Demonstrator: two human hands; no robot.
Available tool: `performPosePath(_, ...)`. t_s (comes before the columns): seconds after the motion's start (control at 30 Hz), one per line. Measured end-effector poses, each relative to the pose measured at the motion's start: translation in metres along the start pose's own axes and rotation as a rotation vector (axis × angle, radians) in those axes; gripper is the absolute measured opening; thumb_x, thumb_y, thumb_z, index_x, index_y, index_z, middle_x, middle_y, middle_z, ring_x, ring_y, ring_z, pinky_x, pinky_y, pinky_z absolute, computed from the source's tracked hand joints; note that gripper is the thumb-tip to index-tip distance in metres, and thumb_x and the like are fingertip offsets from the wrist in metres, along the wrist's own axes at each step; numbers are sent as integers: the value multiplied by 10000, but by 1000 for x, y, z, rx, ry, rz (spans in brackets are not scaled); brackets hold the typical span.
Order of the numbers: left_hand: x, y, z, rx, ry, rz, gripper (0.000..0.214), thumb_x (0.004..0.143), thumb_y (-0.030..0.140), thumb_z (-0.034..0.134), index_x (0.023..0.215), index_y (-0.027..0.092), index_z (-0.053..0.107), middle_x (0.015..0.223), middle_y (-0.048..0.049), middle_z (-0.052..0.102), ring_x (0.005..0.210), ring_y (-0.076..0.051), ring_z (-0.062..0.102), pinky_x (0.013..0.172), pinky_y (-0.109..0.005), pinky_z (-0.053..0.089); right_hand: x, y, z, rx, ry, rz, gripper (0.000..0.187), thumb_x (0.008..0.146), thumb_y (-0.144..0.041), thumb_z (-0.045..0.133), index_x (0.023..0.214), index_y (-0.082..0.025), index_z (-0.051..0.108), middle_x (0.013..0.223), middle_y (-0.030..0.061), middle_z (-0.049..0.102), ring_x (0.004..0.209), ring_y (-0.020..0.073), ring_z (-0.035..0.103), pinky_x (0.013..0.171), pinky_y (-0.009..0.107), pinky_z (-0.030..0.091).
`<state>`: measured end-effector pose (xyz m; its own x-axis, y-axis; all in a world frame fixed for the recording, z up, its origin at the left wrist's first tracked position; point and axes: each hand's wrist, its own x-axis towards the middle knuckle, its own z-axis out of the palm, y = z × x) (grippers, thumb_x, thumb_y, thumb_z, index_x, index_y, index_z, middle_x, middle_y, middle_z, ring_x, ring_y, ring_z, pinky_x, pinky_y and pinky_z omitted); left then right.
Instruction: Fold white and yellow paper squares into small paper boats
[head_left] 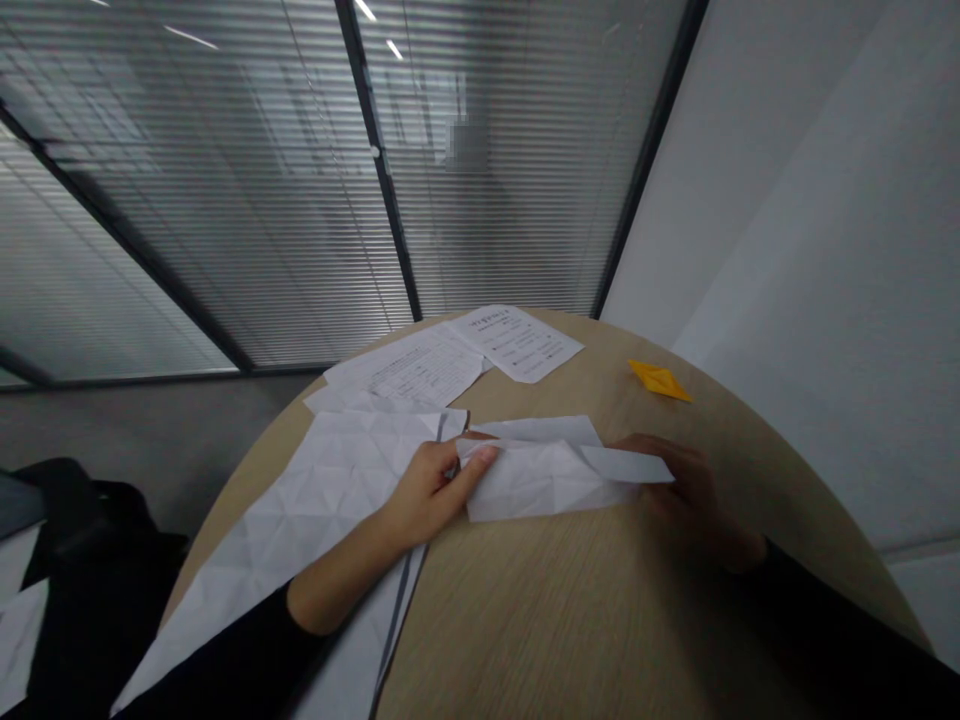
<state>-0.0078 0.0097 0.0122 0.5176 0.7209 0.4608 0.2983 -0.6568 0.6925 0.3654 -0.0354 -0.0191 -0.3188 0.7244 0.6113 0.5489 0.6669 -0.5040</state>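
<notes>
Printed sheets (450, 355), orange folded paper (659, 380) on wooden table (570, 620).

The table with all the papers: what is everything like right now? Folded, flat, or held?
Folded white paper: creased, between both hands.
Left hand: pinching that paper's left end.
Right hand: at its right end, partly hidden.
Large creased white paper sheet: spread flat under the left forearm.
Two printed white sheets: lying flat, edges meeting.
Small orange folded paper: folded, lying apart.
Round pale wooden table: bearing all the papers.
</notes>
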Motion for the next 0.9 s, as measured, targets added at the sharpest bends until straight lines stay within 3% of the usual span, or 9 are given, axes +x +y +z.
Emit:
performPosePath(0.1, 0, -9, 4, 123, 51, -87, 385, 1196, 459, 573, 1021, 194, 790, 852, -25, 817, 744, -183, 775, 685, -297, 644, 3, 11, 13, 38, 22, 67, 332, 1184, -457, 543, 1169, -253, 804, 1070, 102, 871, 935, 298, 859, 833, 411, 723)
performPosePath(0.17, 1, -16, 6, 244, 117, -79, 276, 1148, 427, 661, 1287, 208, 755, 1100, -70, 859, 979, -248, 831, 882, -404, 694, 5, 18, 24, -11, 102, 180, 274, 1169, -452, 583, 1221, -268, 779, 1170, 106, 860, 1071, 313, 842, 945, 461, 710)
performPosePath(0.27, 2, -21, 7, 413, 188, -6, 594, 1083, 360, 743, 1616, 204, 532, 1493, -174, 750, 1353, -356, 751, 1143, -589, 631, 8, 27, 36, -71, 246, 298, 403, 1112, -472, 692, 1460, -269, 664, 1451, 163, 765, 1313, 364, 760, 1140, 610, 632)
performPosePath(0.33, 4, -20, 6, 508, 229, 59, 698, 1063, 341, 771, 1672, 204, 458, 1636, -210, 645, 1490, -397, 660, 1208, -637, 584, 9, 26, 36, -149, 328, 275, 554, 1065, -467, 760, 1550, -259, 595, 1536, 192, 704, 1401, 403, 699, 1208, 701, 565)
performPosePath(0.43, 4, -15, 6, 586, 233, 168, 512, 1083, 307, 759, 1555, 234, 574, 1579, -177, 689, 1436, -374, 692, 1168, -593, 607, 10, 15, 30, -275, 397, 90, 485, 1032, -359, 794, 1484, -269, 643, 1443, 168, 743, 1368, 411, 708, 1202, 717, 558)
performPosePath(0.5, 4, -12, 6, 586, 119, 239, 360, 1117, 308, 718, 1464, 242, 645, 1460, -145, 762, 1314, -334, 755, 1109, -545, 635, 10, 4, 28, -281, 301, -76, 381, 1040, -255, 758, 1412, -297, 689, 1363, 129, 784, 1293, 369, 755, 1168, 652, 598)
performPosePath(0.57, 3, -13, 8, 556, -66, 272, 389, 1140, 366, 695, 1502, 235, 646, 1492, -144, 762, 1332, -330, 755, 1134, -548, 630, 10, -7, 30, -242, 57, -185, 397, 1057, -217, 713, 1442, -315, 695, 1425, 114, 789, 1333, 345, 756, 1189, 610, 599)
performPosePath(0.7, 0, -20, 10, 523, -361, 204, 533, 1197, 465, 592, 1677, 237, 552, 1763, -151, 576, 1623, -360, 574, 1337, -638, 483, 10, -11, 43, -227, -387, -114, 711, 1090, -394, 717, 1749, -249, 495, 1799, 157, 539, 1665, 374, 515, 1346, 611, 480)
performPosePath(0.9, -5, -27, 7, 534, -517, 143, 584, 1257, 497, 426, 1785, 247, 427, 1899, -120, 348, 1779, -315, 326, 1453, -611, 300, 3, 10, 48, -322, -501, 3, 870, 1114, -557, 697, 1839, -223, 353, 1904, 166, 345, 1763, 396, 344, 1408, 647, 383)
